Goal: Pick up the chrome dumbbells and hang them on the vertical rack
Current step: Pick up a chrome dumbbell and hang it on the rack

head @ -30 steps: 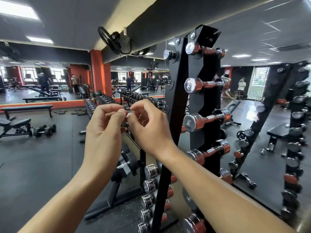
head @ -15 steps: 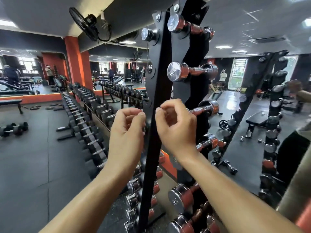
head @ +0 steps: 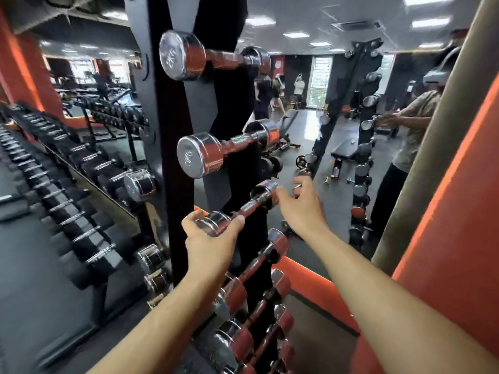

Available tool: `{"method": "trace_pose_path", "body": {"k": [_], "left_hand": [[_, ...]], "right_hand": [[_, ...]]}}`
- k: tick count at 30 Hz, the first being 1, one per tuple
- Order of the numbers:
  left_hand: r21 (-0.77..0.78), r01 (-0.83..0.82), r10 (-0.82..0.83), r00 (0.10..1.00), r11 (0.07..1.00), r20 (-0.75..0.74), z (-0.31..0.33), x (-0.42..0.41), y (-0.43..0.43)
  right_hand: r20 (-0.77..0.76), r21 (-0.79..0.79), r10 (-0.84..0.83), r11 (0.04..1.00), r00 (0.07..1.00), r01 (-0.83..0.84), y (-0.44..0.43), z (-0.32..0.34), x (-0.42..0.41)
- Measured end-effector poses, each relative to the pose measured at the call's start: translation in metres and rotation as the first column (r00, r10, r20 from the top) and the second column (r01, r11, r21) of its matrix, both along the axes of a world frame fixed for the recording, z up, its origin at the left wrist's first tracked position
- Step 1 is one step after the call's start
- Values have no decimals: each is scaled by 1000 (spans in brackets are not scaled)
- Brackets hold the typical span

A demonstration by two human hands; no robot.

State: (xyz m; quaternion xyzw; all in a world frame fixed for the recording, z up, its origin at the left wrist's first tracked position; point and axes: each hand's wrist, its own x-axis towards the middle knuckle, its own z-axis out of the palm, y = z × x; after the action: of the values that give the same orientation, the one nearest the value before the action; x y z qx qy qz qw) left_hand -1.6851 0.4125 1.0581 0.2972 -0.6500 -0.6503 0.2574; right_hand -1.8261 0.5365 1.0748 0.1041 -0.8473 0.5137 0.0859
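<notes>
A black vertical rack [head: 172, 130] stands right in front of me with chrome dumbbells hung across it. My left hand [head: 210, 244] grips the near head of one chrome dumbbell [head: 249, 206] at the rack's third level. My right hand [head: 302, 209] reaches past the rack, its fingers curled at that dumbbell's far head. The dumbbell lies tilted, far end higher. Two chrome dumbbells marked 2KG hang above it, the top one [head: 183, 56] and the second one [head: 199, 155]. Several more chrome dumbbells [head: 232, 344] fill the slots below my forearms.
A long low rack of black hex dumbbells [head: 81, 211] runs along the left. A wall mirror behind the vertical rack shows my reflection [head: 413, 125] and a bench. An orange pillar [head: 445, 265] stands close on the right.
My hands were together in front of the rack holding nothing. They have dropped and spread apart onto the two ends of a chrome dumbbell, and my view has moved closer and lower.
</notes>
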Motion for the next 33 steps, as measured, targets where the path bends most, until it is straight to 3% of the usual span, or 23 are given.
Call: {"method": "trace_pose_path", "body": {"k": [7, 11, 14, 17, 22, 27, 33], "left_hand": [[29, -341, 342, 937, 940, -64, -6, -39, 6], [93, -311, 320, 941, 946, -113, -6, -41, 3], [17, -287, 287, 956, 958, -65, -6, -37, 2], [-108, -282, 286, 958, 953, 18, -5, -32, 2], [-182, -268, 270, 963, 946, -13, 2, -24, 9], [-362, -346, 297, 937, 866, -185, 33, -7, 31], [-478, -392, 177, 884, 786, -434, 70, 14, 37]], "right_hand": [[152, -48, 275, 961, 949, -271, -26, -12, -61], [177, -151, 422, 904, 889, -399, -31, -12, -73], [167, -248, 468, 872, 868, -422, -34, -14, -79], [137, -304, 413, 883, 900, -359, -39, -18, -76], [73, -359, 368, 877, 927, -320, -35, -14, -62], [-48, -552, 280, 793, 959, -259, -21, 8, -37], [-279, -689, 44, 687, 959, -232, -2, 55, -3]]}}
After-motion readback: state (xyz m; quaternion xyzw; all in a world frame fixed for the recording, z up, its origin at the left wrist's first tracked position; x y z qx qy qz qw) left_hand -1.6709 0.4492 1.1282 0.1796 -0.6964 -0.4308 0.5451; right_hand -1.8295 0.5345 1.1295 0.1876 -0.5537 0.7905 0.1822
